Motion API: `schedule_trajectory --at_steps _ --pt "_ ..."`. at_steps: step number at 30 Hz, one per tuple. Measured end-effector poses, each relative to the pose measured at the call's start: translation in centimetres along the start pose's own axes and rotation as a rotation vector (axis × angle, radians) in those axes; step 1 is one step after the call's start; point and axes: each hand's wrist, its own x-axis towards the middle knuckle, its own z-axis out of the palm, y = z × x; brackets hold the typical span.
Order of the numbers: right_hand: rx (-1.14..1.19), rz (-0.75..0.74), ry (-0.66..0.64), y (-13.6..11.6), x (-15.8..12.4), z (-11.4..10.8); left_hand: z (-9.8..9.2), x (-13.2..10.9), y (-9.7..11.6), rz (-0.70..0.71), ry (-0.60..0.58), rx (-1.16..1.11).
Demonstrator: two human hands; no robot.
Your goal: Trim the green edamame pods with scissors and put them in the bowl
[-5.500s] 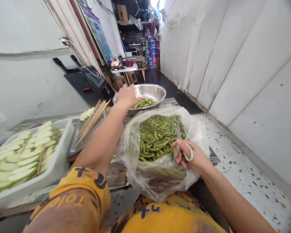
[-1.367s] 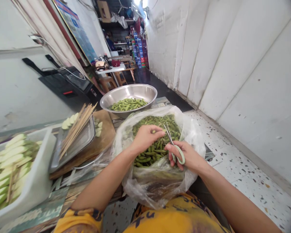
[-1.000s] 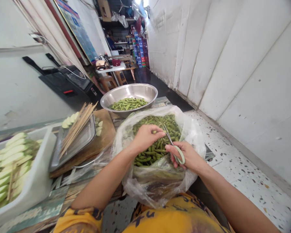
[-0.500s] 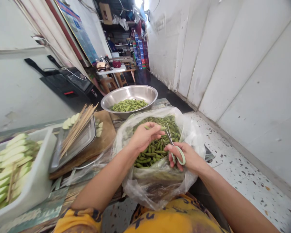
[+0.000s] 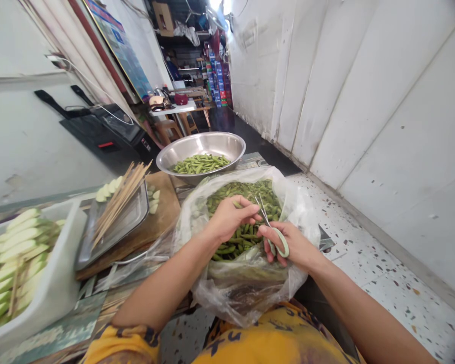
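My left hand [image 5: 233,216] is pinched over the bag, and the end of a green soybean pod [image 5: 236,204] shows by its fingers. In my right hand [image 5: 288,242] is a pair of scissors [image 5: 264,212] with pale green handles, its fingers closed round them. The blades point up and away, a little apart, close beside my left fingertips. Below both hands, a clear plastic bag [image 5: 299,212] stands open, filled with many green soybean pods [image 5: 235,245]. Beyond it a steel basin [image 5: 231,146] holds more pods [image 5: 200,164].
At left, a white tub [image 5: 60,263] holds skewered pale green slices [image 5: 7,263]. Beside it, wooden skewers [image 5: 121,202] lie across a metal tray [image 5: 136,215] on a wooden board [image 5: 167,197]. A white wall [image 5: 349,101] runs along the right.
My left hand has shifted slightly right, its fingertips now nearer the scissor blades. The right hand and scissors have hardly moved.
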Motion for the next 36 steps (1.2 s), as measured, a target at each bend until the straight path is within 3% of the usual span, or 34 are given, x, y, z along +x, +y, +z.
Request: schedule_trajectory --at_steps 6,11,13,16,20,23,26,29,33,36 --pt "0.051 0.051 0.087 0.3 0.1 0.1 -0.1 0.3 0.5 -0.011 0.037 -0.013" --pt "0.186 -0.004 0.081 0.2 0.0 0.0 -0.9 0.7 2.0 -0.028 0.126 -0.154" --pt "0.205 -0.007 0.071 0.1 -0.1 0.0 -1.5 1.0 2.2 -0.026 0.128 -0.112" --pt "0.209 -0.008 0.065 0.1 -0.1 -0.1 -2.3 1.5 1.6 0.078 0.150 0.295" --pt "0.215 -0.003 0.067 0.2 -0.2 -0.1 -2.7 2.1 -0.3 0.364 0.130 0.998" --pt "0.213 0.000 0.062 0.2 -0.2 -0.1 -2.4 2.5 -1.7 0.452 0.031 1.161" --pt "0.200 -0.004 0.054 0.4 -0.1 -0.1 -2.2 2.6 -2.4 0.460 0.022 1.279" --pt "0.193 0.001 0.064 0.5 0.1 -0.1 -2.2 2.5 -1.8 0.422 0.035 1.276" --pt "0.179 0.025 0.072 0.4 0.2 -0.1 -2.3 2.1 -0.5 0.318 0.103 1.003" --pt "0.147 0.043 0.069 0.2 0.3 0.0 -2.0 1.6 0.1 0.317 0.154 0.906"
